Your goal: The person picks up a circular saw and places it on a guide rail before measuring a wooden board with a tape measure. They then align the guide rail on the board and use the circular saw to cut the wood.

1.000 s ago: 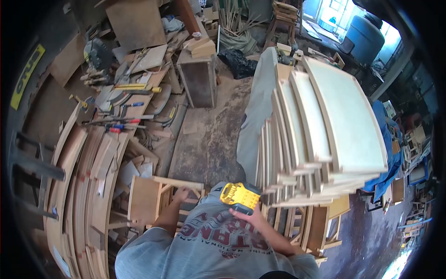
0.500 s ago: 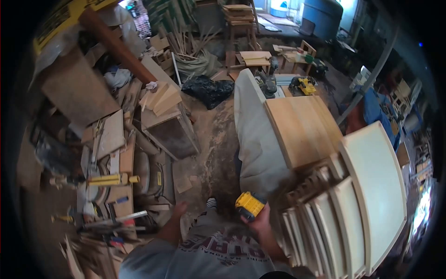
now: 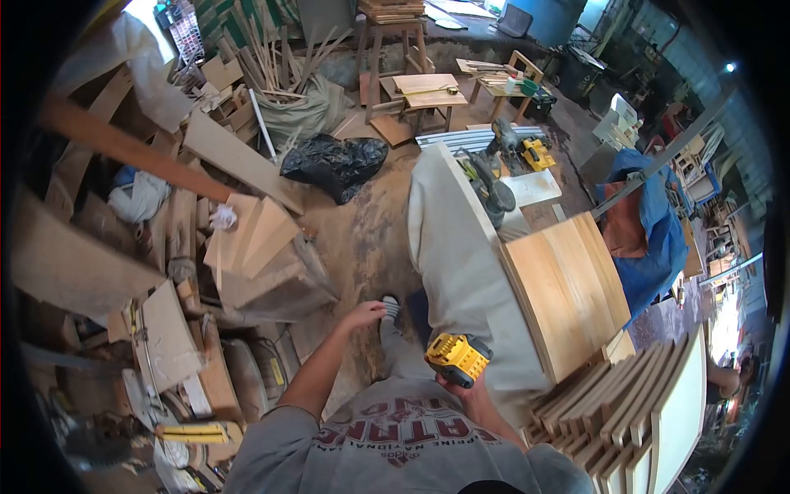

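Note:
My right hand (image 3: 466, 393) is closed around a yellow and black power-tool battery (image 3: 457, 359), held in front of my body with its ribbed yellow side up. To the right of that hand lies a stack of pale wooden panels (image 3: 613, 416). My left hand (image 3: 362, 314) hangs over the floor near my foot, its fingers loosely bent and partly apart, with nothing visible in it. A long bench draped in pale cloth (image 3: 448, 239) stands beyond the battery.
A striped wooden panel (image 3: 568, 288) lies on the bench, with a sander (image 3: 494, 193) and a yellow power tool (image 3: 537, 154) farther back. A black plastic bag (image 3: 336, 165) is on the dirt floor (image 3: 374, 239). Wood scraps and boards (image 3: 169, 333) crowd the left side.
The view has shifted forward along the bench. My left hand has swung forward and up from low beside my body. The battery stays in my right hand, turned slightly.

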Action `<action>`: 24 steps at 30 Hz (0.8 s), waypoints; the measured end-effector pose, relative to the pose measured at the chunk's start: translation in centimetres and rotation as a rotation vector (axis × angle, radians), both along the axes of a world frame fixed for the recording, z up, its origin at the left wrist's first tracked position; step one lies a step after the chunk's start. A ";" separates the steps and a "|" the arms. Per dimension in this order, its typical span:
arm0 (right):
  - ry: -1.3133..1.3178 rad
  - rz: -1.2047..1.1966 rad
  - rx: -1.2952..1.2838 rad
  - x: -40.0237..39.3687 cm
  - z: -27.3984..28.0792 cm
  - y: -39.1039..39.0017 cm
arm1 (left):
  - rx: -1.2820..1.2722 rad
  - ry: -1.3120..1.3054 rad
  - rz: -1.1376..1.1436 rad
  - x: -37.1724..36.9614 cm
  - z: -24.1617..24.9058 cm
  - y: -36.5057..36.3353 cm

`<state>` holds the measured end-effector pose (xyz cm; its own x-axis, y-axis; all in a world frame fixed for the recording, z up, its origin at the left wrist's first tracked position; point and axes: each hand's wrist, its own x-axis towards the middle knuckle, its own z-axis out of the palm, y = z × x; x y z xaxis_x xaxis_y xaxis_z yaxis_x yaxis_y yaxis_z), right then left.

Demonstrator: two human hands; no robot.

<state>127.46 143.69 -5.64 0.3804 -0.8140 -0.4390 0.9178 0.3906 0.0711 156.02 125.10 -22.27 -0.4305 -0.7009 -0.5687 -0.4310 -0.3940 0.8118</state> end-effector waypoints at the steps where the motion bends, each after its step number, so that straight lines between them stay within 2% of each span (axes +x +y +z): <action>1: 0.016 0.004 -0.030 -0.1 -1.0 -3.4 | -0.067 0.026 0.005 -0.3 -1.1 -3.2; 4: 0.012 -0.002 -0.106 -0.4 -3.9 -14.7 | -0.242 0.111 0.073 -1.1 -4.3 -13.5; 5: -0.017 0.012 -0.129 -0.8 -4.4 -18.6 | -0.252 0.015 0.048 -0.5 -4.6 -16.2; 7: -0.093 0.028 -0.178 -0.5 -5.4 -25.9 | -0.272 -0.197 -0.016 1.7 -3.0 -20.8; 8: -0.036 0.036 -0.235 0.5 -1.4 -29.6 | -0.211 -0.220 -0.087 2.7 -1.2 -22.8; 9: -0.149 0.038 -0.259 0.9 -0.7 -33.0 | -0.211 -0.228 -0.063 3.9 -0.7 -25.8; 11: -0.205 0.096 -0.369 1.1 -2.5 -38.8 | -0.200 -0.219 -0.016 6.1 -1.7 -30.2; 13: -0.317 0.045 -0.289 1.8 -2.2 -42.6 | -0.056 -0.106 0.267 9.3 -5.2 -34.8; 15: -0.385 0.010 -0.247 2.1 -2.4 -46.2 | 0.087 -0.128 0.566 10.3 -2.4 -38.5; 17: -0.409 -0.019 -0.264 2.0 -3.5 -49.7 | 0.051 -0.166 0.637 12.6 -3.6 -42.3; 19: -0.120 0.005 -0.292 1.9 3.0 -53.2 | 0.024 -0.188 0.585 15.3 -6.2 -46.5; 20: 0.359 0.002 -0.272 2.2 5.2 -54.9 | 0.032 -0.219 0.550 17.4 -8.0 -48.5; 22: 0.530 -0.065 -0.127 2.6 3.4 -59.7 | 0.042 -0.275 0.477 20.1 -10.8 -54.0; 23: 0.616 -0.090 -0.050 2.8 2.5 -62.0 | 0.063 -0.300 0.482 19.8 -10.0 -57.3; 24: 0.565 -0.134 -0.030 2.9 1.0 -64.3 | 0.087 -0.327 0.488 20.0 -8.2 -59.9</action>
<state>130.32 79.38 -4.65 -0.0138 -0.8540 -0.5201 0.8517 0.2625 -0.4536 176.01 65.16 -30.50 0.1366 -0.7185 -0.6820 -0.4057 -0.6686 0.6232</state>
